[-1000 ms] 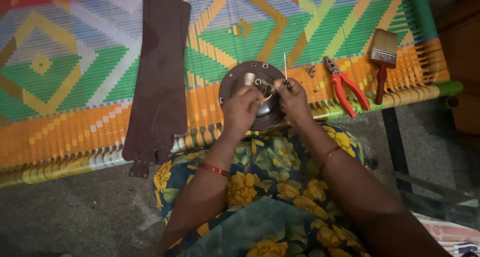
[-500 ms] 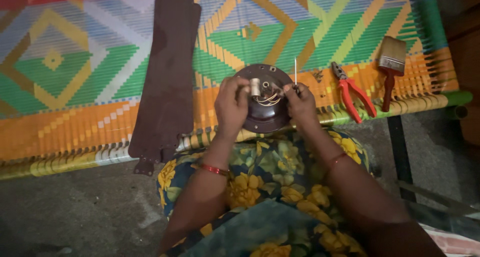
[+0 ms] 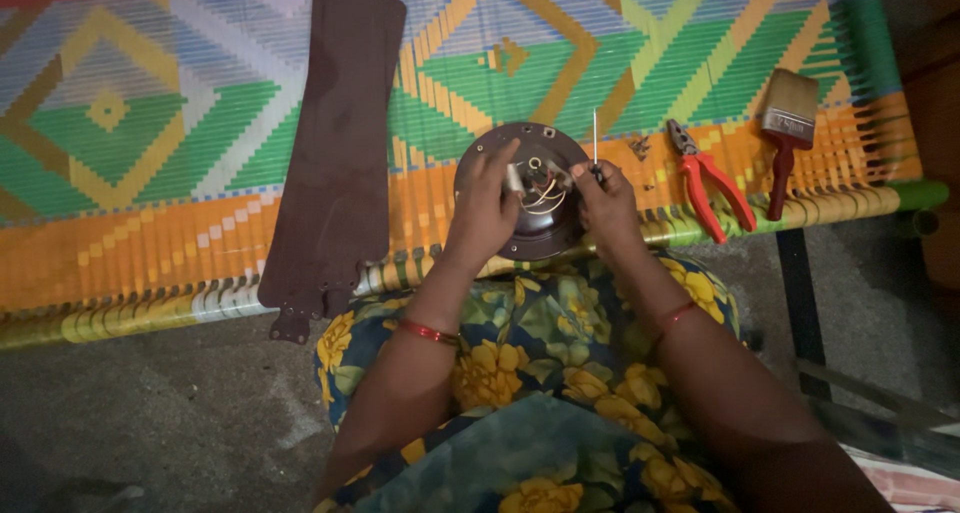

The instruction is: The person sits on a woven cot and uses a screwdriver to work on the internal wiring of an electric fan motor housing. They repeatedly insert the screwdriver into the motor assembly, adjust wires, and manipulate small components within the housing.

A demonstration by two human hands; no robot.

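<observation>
My right hand (image 3: 605,205) pinches a thin screwdriver (image 3: 595,138) pointing upright; my left hand (image 3: 485,208) clasps the round motor housing (image 3: 545,238) just beside it.

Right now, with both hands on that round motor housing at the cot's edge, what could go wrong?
1. The motor housing overhangs the woven cot's edge; a push could tip it off.
2. The thin tool in the right hand might slip into the loose wires that the left hand steadies.
3. Small screws could drop through the weave.
</observation>
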